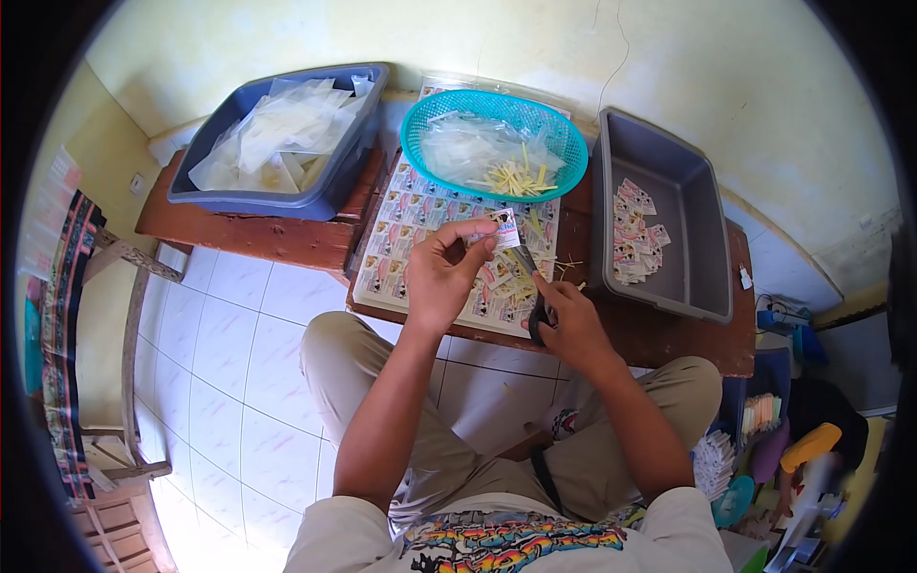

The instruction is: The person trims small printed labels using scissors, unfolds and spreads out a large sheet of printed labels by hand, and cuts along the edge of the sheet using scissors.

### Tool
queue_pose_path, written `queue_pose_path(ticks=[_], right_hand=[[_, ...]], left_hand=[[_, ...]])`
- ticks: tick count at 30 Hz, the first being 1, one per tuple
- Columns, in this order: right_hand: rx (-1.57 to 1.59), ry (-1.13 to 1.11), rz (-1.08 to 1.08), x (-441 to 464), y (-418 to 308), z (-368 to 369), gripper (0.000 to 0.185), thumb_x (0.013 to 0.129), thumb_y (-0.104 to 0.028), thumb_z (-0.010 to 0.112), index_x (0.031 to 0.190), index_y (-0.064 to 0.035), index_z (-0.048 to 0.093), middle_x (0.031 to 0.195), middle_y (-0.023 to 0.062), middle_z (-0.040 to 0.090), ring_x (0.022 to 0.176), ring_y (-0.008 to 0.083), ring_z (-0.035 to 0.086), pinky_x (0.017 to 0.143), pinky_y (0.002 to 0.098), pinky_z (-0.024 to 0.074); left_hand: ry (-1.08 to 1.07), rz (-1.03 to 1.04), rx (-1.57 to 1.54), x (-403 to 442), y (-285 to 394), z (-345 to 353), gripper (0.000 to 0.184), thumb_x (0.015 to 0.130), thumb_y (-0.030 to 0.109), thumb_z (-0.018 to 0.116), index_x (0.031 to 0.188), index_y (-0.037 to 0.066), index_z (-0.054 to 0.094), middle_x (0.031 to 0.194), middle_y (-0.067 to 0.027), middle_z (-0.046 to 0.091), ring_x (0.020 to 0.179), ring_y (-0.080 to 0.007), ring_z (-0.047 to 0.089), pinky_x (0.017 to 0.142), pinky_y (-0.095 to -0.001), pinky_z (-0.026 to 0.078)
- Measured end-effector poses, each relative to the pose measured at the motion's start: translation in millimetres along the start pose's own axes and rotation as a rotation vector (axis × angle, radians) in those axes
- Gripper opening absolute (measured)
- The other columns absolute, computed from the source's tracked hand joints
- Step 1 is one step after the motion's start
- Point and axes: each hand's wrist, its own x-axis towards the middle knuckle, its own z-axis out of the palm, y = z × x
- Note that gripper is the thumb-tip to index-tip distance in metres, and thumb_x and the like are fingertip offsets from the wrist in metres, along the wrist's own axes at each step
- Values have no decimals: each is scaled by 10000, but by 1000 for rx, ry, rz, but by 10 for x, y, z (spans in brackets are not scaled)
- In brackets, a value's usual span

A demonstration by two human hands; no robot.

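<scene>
Between thumb and fingers, my left hand [451, 270] pinches a small printed label [503, 227]. My right hand [570, 325] grips a pair of scissors [539, 313] by its dark handles, with the blades pointing up toward the label. Beneath both hands lie printed label sheets [396, 229], with loose cut labels and thin yellowish paper strips [516, 290] on top. Just beyond the label stands a turquoise basket [413, 158] holding clear plastic bags [478, 148] and yellow strips [519, 179].
At the left, a blue tub [325, 196] full of translucent plastic bags [287, 129] stands on a wooden bench [258, 234]. A grey tub [702, 229] on the right holds a pile of cut labels [638, 234]. Another person [812, 430] is at the lower right among containers.
</scene>
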Motion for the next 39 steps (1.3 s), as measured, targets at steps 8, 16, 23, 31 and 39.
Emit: queue_pose_path(ticks=[8, 16, 23, 31, 39], right_hand=[[-195, -23, 72, 26, -49, 26, 755, 840, -130, 752, 1558, -128, 519, 1324, 183, 559, 1080, 405, 691, 942, 507, 576], [-389, -70, 159, 50, -189, 1, 732, 846, -137, 707, 1557, -175, 537, 1325, 176, 509, 1088, 399, 682, 893, 531, 586], [-426, -106, 185, 79, -173, 52, 772, 843, -163, 731, 1577, -204, 499, 1332, 153, 511, 1153, 385, 657, 930, 527, 577], [-445, -87, 106, 72, -117, 121, 768, 852, -202, 713, 1580, -126, 484, 1361, 162, 502, 1239, 377, 612, 961, 525, 571], [-424, -51, 95, 15, -153, 46, 747, 848, -189, 725, 1558, -116, 508, 1353, 156, 526, 1217, 361, 627, 957, 511, 573]], left_hand=[[8, 10, 18, 0, -11, -23, 203, 953, 4, 770, 1155, 20, 779, 1039, -79, 787, 742, -35, 638, 666, -213, 513], [-8, -6, 20, -19, 65, -36, 200, 956, -19, 756, 1155, -2, 771, 1170, -119, 771, 780, -58, 662, 688, -219, 530], [-13, -5, -2, -30, 91, 1, 190, 955, -29, 753, 1144, -29, 766, 1172, -120, 766, 767, -48, 645, 674, -219, 524], [-49, 2, 41, -24, 19, 58, 197, 955, -26, 752, 1151, -29, 765, 1183, -108, 762, 784, -47, 644, 700, -227, 535], [-102, 1, -27, -47, 52, 218, 208, 965, -24, 744, 1172, -30, 752, 1188, -117, 757, 866, -99, 691, 775, -246, 571]])
